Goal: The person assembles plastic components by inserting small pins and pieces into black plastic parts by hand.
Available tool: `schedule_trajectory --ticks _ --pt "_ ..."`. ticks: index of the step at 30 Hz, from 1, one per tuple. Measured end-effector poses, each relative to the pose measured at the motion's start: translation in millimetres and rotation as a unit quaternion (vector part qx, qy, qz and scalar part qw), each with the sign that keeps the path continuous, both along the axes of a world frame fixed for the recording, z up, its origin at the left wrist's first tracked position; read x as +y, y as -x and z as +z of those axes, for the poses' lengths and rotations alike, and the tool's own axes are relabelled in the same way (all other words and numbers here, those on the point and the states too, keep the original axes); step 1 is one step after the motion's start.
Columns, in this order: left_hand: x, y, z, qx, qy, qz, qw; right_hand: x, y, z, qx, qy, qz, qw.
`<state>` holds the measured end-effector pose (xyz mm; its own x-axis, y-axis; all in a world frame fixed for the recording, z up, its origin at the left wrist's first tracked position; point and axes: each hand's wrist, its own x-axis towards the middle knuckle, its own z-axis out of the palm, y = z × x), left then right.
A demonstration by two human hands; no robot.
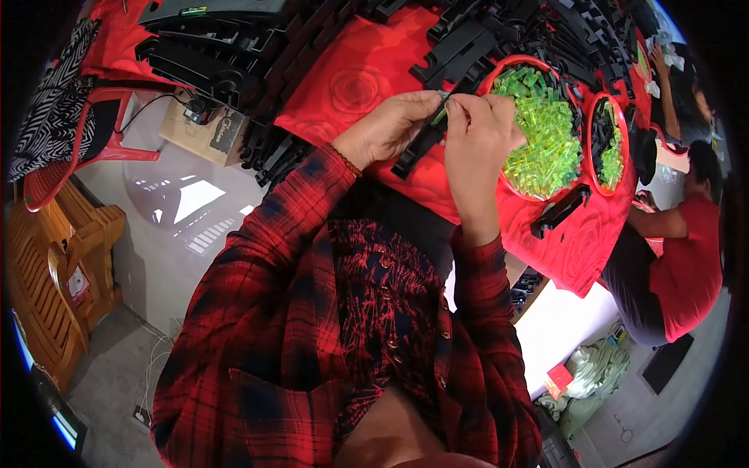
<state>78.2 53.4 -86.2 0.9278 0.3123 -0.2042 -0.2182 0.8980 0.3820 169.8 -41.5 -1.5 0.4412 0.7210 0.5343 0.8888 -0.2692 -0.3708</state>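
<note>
Over the red tablecloth point(355, 82), both of my hands meet at a long, narrow black plastic part point(416, 154). My left hand point(390, 129) is closed, thumb and fingers gripping the part's side. My right hand point(480, 144) pinches at the part's middle, where a bit of green shows between the hands; its shape is too small and covered to make out. Right beside my right hand stands a red basin point(493, 72) heaped with small translucent yellow-green pieces point(542, 132). Another black part point(562, 210) lies on the cloth near that basin.
A smaller red basin point(622, 117) holds green and black pieces. Stacked black parts point(211, 58) cover the table's far side. A red chair point(78, 148), a cardboard box point(207, 129) and a wooden bench point(58, 273) stand at left. Another person in red point(690, 249) sits at right.
</note>
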Motion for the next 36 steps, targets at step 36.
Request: schedule_trajectory --ticks 36 --pt "-1.1 -0.7 -2.7 0.022 -0.026 0.025 0.999 -2.0 15.7 -10.4 0.005 0.024 -0.002 1.0"
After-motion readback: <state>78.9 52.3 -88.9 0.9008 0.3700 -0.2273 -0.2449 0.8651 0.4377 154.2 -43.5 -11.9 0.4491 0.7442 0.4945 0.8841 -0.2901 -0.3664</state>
